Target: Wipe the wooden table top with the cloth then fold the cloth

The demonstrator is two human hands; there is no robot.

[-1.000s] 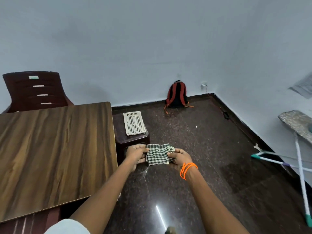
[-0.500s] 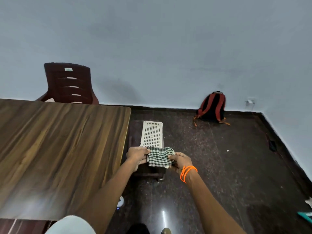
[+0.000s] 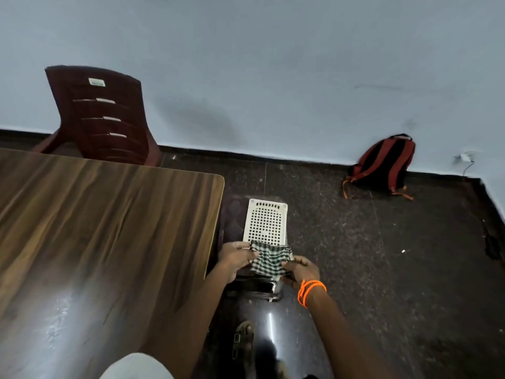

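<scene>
A small green-and-white checked cloth is held in the air between both hands, folded to a small rectangle. My left hand pinches its left edge. My right hand, with orange bands on the wrist, pinches its right lower edge. The cloth hangs above a dark stool, just right of the wooden table top, which fills the left of the view. Neither hand touches the table.
A dark stool with a white perforated tray on it stands beside the table's right edge. A maroon plastic chair stands behind the table. A red-and-black backpack leans on the wall. Dark floor lies to the right.
The camera has turned left and down, so the table fills more of the view. Both hands keep holding the cloth, now over the stool's near end.
</scene>
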